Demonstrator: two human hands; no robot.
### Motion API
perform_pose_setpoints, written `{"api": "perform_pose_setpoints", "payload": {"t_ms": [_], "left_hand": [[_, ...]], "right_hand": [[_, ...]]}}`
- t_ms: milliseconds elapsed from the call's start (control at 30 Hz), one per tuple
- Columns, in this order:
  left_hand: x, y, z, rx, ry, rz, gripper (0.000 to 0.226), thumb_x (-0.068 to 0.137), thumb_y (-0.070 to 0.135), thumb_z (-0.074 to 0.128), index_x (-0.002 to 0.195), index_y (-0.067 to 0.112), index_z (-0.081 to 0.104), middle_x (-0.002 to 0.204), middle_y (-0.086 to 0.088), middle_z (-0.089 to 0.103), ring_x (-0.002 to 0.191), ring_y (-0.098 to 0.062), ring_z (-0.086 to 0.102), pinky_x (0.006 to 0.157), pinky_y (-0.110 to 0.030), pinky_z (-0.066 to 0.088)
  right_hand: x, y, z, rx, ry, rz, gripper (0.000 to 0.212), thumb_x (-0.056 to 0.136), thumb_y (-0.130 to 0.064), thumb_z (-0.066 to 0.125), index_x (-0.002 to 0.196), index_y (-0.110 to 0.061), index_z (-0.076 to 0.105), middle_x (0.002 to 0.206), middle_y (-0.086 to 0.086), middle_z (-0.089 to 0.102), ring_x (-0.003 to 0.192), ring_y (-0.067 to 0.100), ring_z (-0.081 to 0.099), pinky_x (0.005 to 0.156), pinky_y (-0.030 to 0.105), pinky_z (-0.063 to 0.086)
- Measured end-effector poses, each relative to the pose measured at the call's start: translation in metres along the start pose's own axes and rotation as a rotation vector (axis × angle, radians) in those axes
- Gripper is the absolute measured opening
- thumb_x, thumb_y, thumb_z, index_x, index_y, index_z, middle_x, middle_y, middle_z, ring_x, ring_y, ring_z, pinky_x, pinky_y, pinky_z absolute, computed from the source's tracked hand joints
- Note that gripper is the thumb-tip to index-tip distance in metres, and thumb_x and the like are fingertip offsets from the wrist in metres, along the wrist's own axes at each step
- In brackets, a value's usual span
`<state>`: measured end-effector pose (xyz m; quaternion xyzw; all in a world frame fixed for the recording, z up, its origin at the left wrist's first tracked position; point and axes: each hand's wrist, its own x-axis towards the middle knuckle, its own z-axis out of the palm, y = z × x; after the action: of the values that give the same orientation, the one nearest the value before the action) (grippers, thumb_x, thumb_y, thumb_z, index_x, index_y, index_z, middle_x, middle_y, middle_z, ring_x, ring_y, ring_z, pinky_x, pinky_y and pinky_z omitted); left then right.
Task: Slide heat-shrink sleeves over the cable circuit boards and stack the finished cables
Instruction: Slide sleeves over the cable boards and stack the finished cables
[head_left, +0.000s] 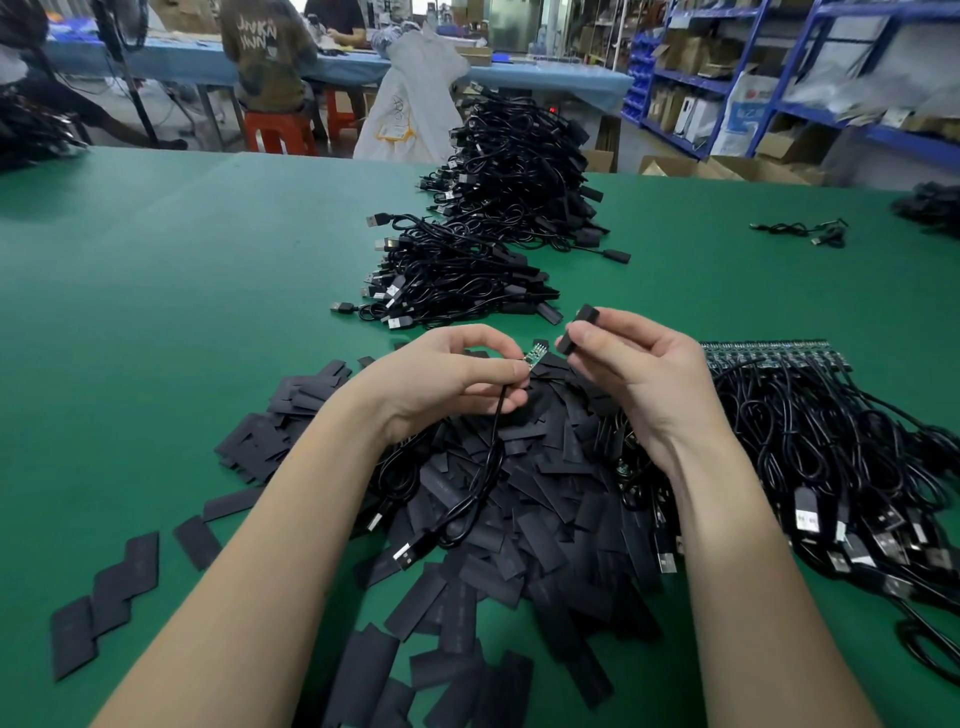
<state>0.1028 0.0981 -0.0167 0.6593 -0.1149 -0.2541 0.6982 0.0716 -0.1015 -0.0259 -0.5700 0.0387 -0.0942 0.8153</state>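
Above sleeve pile: left hand fingers pinch circuit board; right hand fingers pinch sleeve.

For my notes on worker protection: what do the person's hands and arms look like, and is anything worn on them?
Both the left hand and the right hand are bare: no gloves, rings, watch or wristband show. Both forearms are uncovered down to the picture's lower edge, with no sleeve in view. The fingernails are short and unpainted.

left hand pinching circuit board, right hand pinching sleeve

Blue metal shelving with cardboard boxes lines the right; orange stools stand beyond
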Motion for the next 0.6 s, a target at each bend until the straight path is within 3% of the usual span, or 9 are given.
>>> {"api": "perform_pose_setpoints", "payload": {"t_ms": [233, 467, 600], "left_hand": [[0.002, -0.001, 0.001, -0.038, -0.052, 0.017, 0.009, 0.089, 0.006, 0.071, 0.09, 0.013, 0.064, 0.083, -0.007, 0.072, 0.073, -0.015, 0.069, 0.068, -0.018, 0.055], [0.0, -0.001, 0.002, -0.077, -0.089, 0.041, 0.01, 0.088, 0.004, 0.069, 0.091, 0.011, 0.062, 0.082, -0.007, 0.071, 0.069, -0.013, 0.069, 0.064, -0.018, 0.054], [-0.002, -0.001, -0.002, -0.073, -0.107, 0.045, 0.014, 0.082, 0.01, 0.072, 0.09, 0.011, 0.062, 0.082, -0.007, 0.071, 0.07, -0.014, 0.068, 0.065, -0.018, 0.054]], "right_hand": [[-0.004, 0.001, 0.01, 0.116, -0.058, -0.021, 0.024, 0.068, -0.006, 0.081, 0.091, -0.005, 0.075, 0.088, 0.013, 0.078, 0.085, 0.02, 0.077, 0.074, 0.022, 0.059], [-0.004, 0.002, 0.011, 0.154, -0.079, -0.018, 0.022, 0.068, -0.006, 0.081, 0.09, -0.007, 0.077, 0.09, 0.016, 0.078, 0.089, 0.022, 0.076, 0.077, 0.022, 0.059], [-0.005, 0.002, 0.011, 0.177, -0.116, 0.045, 0.028, 0.07, -0.008, 0.079, 0.098, -0.004, 0.075, 0.097, 0.016, 0.077, 0.096, 0.022, 0.076, 0.08, 0.022, 0.058]]}}
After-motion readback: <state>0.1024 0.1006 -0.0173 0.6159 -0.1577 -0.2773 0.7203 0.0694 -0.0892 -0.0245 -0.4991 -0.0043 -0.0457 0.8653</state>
